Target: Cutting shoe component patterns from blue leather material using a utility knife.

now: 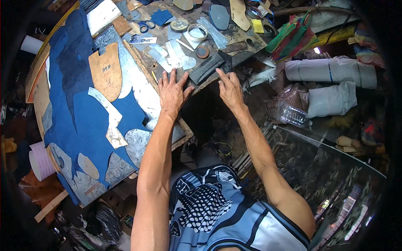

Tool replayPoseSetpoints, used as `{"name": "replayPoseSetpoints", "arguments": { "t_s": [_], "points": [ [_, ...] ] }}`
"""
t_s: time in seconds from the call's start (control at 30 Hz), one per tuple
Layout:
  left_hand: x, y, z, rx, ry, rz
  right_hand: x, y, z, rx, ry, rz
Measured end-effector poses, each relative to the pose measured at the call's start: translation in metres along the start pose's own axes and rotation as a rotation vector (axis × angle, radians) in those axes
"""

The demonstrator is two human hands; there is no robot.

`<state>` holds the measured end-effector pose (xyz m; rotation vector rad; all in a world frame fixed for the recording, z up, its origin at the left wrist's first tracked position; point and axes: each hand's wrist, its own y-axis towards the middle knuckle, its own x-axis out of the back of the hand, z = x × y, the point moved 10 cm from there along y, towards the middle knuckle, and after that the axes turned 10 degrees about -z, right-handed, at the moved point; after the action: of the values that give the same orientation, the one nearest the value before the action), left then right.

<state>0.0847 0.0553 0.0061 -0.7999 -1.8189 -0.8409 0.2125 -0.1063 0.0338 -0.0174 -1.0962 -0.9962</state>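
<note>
My left hand [171, 93] rests with its fingers spread at the near edge of the workbench, over whitish pieces [178, 56]. It holds nothing. A dark oblong block [206, 69] lies at the bench corner, between my two hands. My right hand [230, 90] is just beyond the block's right end, its index finger stretched toward it. Some of that hand's other fingers are bent, and I see nothing in it. Whether a fingertip touches the block I cannot tell. Near the block are a small brown round thing [202, 52] and a white stick [184, 44].
Blue sheet material [79, 108] covers the left board, under a tan pattern piece [105, 71] and a white curved strip [109, 119]. Scissors [146, 26], a round tin [179, 24] and a clear round container [197, 32] stand farther back. Wrapped rolls [331, 71] lie right.
</note>
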Motion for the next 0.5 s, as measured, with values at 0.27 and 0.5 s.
{"name": "replayPoseSetpoints", "arguments": {
  "t_s": [0.27,0.5],
  "points": [
    [0.000,0.001,-0.001,-0.005,0.018,0.021,-0.013,-0.008,0.021,-0.003,-0.054,0.121],
    [0.003,0.001,-0.002,-0.016,0.019,-0.012,-0.012,-0.004,0.008,-0.066,-0.033,0.096]
  ]
}}
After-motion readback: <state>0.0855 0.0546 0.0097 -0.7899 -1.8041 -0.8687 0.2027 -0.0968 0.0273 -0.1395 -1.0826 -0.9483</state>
